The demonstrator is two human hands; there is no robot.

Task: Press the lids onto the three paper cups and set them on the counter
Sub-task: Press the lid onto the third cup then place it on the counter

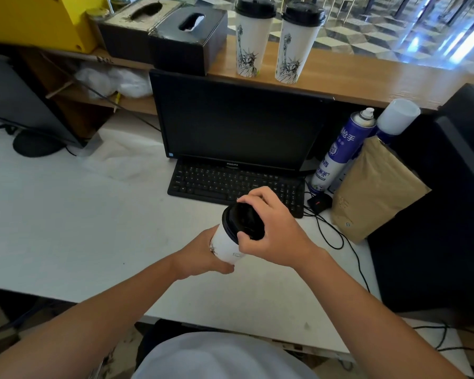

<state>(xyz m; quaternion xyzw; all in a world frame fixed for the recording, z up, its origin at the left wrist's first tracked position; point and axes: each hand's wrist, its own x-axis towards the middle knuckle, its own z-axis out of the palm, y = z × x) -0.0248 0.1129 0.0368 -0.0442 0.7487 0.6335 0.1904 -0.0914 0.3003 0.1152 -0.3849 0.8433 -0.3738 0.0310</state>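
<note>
Both hands grip third cup (226,248): left hand (200,255) wraps base, hiding print; right hand (271,231) pinches lid (242,221).

Monitor (238,119), keyboard (230,184), spray can (340,149)

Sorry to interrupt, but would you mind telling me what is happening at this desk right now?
A person is capping paper cups. The left hand grips the body of the third cup above the white desk, while the right hand presses a black lid onto its rim. Two lidded cups already stand upright on the wooden counter behind the monitor, so this is the last one.
</note>
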